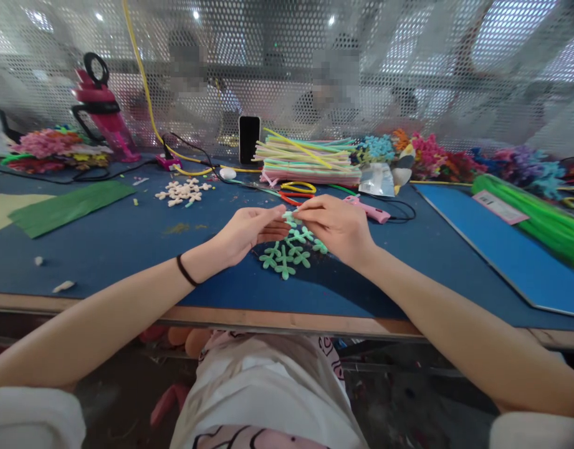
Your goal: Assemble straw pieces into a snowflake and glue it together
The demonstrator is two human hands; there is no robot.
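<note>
Clamping left hand (243, 236) and right hand (339, 229) grip on mint-green piece (291, 217), direction, long axis unclear

Behind the desk (128, 262), we see a grey perforated screen (249, 50) spanning the full width. High up, small white lights (332, 20) shine, and at upper right we notice a pale, bright patch (511, 31) we cannot identify. The desk has a blue top and a wooden front edge (315, 322); below lies dim, dark floor (118, 411).
</note>
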